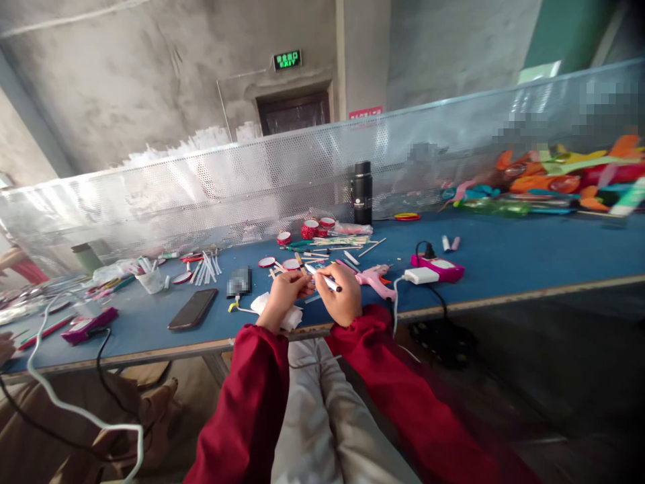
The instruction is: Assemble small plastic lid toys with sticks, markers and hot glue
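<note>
In my right hand (343, 296) is a white marker (328, 279) with a dark end, its tip pointing left toward my other hand. My left hand (288, 294) is closed in a pinch near that tip; what its fingers hold is too small and partly hidden to name. Just beyond both hands lie red-rimmed white discs (267, 262) and flat wooden sticks (275, 272). A pink glue gun (375, 279) rests right of my right hand. Under my left wrist sits a crumpled white tissue (292, 318).
A black phone (193, 310) lies left on the blue table (504, 252). Beyond are a cup of white sticks (150, 281), a black thermos (362, 195) and a perforated metal screen (226, 181). At right, a purple power strip (448, 270) has cables over the edge. Another person's hand (6, 348) shows far left.
</note>
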Motion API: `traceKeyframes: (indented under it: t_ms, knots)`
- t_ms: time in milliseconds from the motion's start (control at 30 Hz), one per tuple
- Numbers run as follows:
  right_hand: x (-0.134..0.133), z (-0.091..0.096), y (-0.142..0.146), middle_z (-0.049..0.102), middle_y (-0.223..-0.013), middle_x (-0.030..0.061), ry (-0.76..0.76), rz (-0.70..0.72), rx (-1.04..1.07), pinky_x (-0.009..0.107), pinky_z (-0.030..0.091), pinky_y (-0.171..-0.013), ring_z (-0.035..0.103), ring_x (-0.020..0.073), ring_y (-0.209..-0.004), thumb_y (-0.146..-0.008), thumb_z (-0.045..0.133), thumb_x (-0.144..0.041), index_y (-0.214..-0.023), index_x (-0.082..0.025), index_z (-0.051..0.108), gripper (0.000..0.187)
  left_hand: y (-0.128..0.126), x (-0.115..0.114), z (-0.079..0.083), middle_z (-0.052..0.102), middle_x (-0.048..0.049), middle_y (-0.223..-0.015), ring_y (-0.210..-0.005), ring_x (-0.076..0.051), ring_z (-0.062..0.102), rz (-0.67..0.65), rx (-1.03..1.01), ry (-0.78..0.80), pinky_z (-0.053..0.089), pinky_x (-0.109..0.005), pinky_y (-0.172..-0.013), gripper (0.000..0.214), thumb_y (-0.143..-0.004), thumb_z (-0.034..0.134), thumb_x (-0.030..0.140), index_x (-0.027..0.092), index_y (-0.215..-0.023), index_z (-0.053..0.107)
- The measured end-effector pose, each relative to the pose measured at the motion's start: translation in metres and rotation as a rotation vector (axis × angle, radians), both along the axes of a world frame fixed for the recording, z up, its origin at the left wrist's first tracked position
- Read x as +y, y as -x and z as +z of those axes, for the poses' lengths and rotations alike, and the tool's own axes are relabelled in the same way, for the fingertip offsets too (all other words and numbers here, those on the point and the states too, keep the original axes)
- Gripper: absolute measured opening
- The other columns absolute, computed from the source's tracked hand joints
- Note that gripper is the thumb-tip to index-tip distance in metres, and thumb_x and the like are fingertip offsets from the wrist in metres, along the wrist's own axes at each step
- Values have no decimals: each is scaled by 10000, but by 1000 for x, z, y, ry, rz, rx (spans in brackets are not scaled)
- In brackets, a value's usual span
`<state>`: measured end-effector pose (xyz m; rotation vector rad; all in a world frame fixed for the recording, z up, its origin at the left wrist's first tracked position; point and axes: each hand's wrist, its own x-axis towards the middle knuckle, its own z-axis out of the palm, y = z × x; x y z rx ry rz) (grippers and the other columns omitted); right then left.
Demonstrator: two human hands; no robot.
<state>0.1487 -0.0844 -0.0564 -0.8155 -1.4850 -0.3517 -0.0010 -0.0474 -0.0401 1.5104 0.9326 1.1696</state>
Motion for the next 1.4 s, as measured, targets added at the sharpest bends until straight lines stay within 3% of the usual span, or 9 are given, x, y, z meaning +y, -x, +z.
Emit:
traceKeyframes:
  t_ms: [1067,1400]
  knots:
    - [-2,1,0,661,-762,32,34,23,-14,360,466,-741,620,211,-765,-955,600,-270,-815,-240,586,144,1,0,1,689,-22,-639,-616,-153,653,2,16,-1,484,-237,-574,336,-709,792,480,163,-731,683]
    - [0,-1,0,680,-756,40,11,-38,38,365,483,-747,636,220,-758,-964,587,-273,-818,-240,599,151,2,2,-2,693,-19,-658,-613,-141,646,-3,7,-13,482,-230,-574,343,-704,797,485,163,-731,680]
